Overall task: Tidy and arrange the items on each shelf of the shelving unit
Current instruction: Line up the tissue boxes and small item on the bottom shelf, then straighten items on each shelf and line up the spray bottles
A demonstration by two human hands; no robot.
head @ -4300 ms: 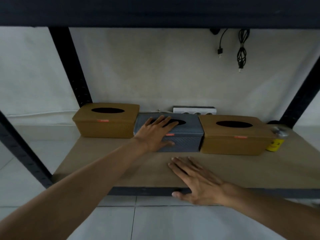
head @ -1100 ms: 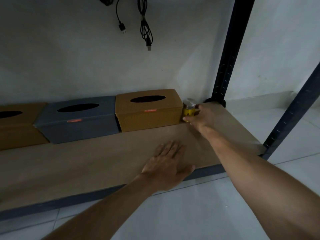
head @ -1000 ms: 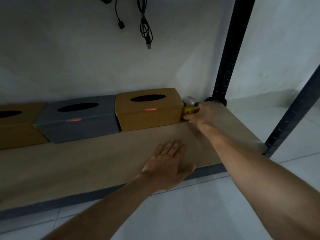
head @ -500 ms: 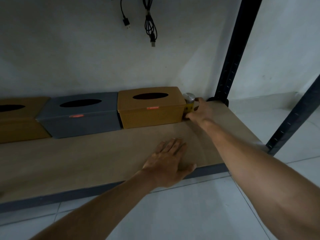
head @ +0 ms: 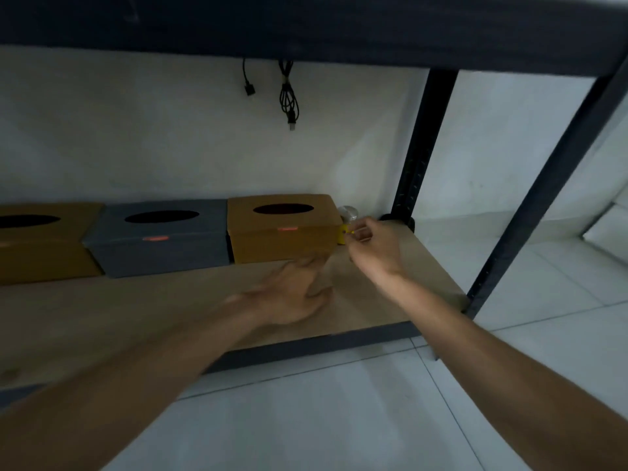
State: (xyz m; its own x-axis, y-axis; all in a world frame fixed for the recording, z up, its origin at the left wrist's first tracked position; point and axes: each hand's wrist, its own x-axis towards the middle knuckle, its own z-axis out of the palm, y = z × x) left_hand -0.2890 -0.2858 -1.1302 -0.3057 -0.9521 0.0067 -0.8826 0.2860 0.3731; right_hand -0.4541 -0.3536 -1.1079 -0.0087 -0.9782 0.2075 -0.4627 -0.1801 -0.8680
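Moved: your left hand point(head: 292, 294) left the shelf point(head: 136, 311), fingers loose.
Container: brown box point(head: 283, 239), slot was dark, contents hidden.
Jar point(head: 342, 232): yellow, silver-lidded, beside brown box; your right hand point(head: 373, 248) curled there, grip unclear.

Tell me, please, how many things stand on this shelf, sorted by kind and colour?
brown tissue boxes: 2
grey tissue box: 1
yellow jar: 1
Total: 4
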